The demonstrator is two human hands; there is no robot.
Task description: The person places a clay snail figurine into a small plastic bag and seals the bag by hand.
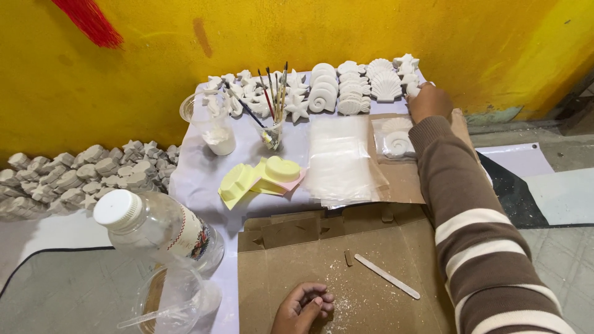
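yellow wall behind low white table, plaster shells lined along back edge. right hand stretched out, fingers closed on small white cast at row's right end. left hand loosely curled, holding nothing, resting on cardboard near wooden stick.

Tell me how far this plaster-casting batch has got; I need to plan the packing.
Done: rows of white cast shells and starfish stand demoulded by the wall, and one shell lies in a clear bag. In hand: the right hand reaches the casts at the row's right end; the left hand rests on the cardboard. Left: the stack of clear bags is unfilled and the brushes stand unused.
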